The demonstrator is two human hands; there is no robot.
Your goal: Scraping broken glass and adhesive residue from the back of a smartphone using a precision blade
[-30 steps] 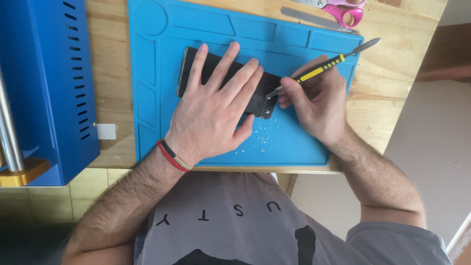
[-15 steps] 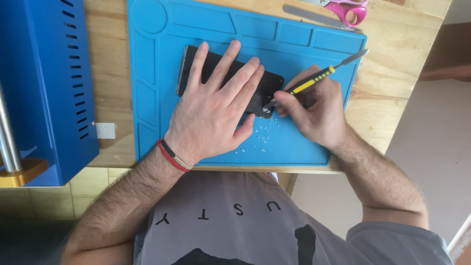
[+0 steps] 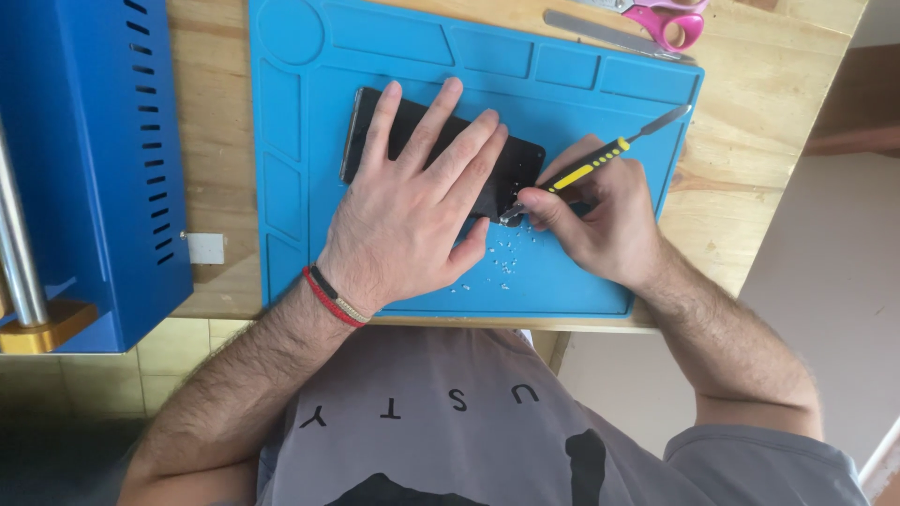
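Your phone [image 3: 511, 173] lies on the mat [image 3: 581, 281], which rests on the table [image 3: 750, 187]; scissors [image 3: 670, 21] lie beyond, a metal box [image 3: 84, 159] left.

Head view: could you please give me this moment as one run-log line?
left hand: flat on black phone | right hand: holds yellow-black pry tool, tip at phone edge | blue mat: small chips

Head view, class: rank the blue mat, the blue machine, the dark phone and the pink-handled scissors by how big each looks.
1. Blue mat
2. Blue machine, cut off by the frame, so unsure against the mat
3. Dark phone, partly covered
4. Pink-handled scissors, also cut off
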